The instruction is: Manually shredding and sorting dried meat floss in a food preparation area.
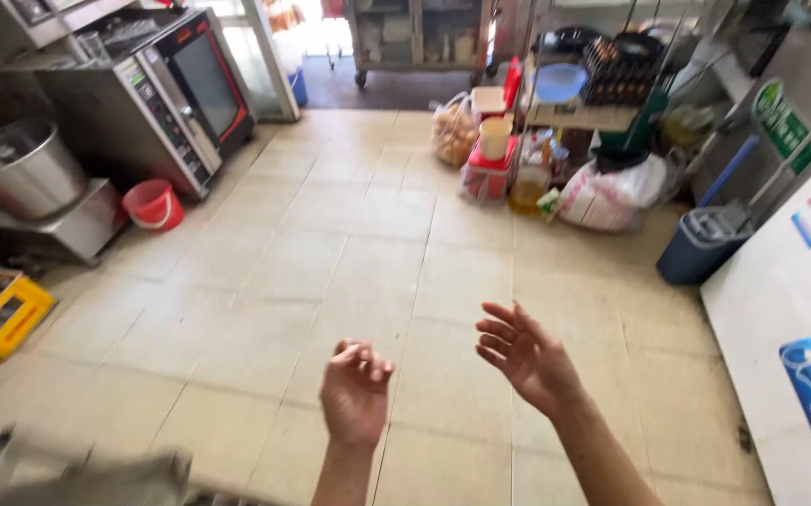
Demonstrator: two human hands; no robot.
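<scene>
The left hand (356,394) is hanging in the air at about six o'clock in the view, its fingers curling loosely inward toward the palm without closing on anything. The right hand (525,354), just beside it toward five o'clock, is spreading wide with the fingers fanned and the palm turned inward; it too is gripping nothing. Both are hovering over the beige tiled floor (368,244) without touching it. At eight o'clock a grey, blurred object (96,478) is lying nearest the left hand; it may be cloth, though the blur makes that unsure. A round red plastic bucket (153,204) is standing at ten o'clock beside a steel oven with a glass door (176,94). A dark blue plastic bin (703,245) is sitting at two o'clock, well apart from the hands.
</scene>
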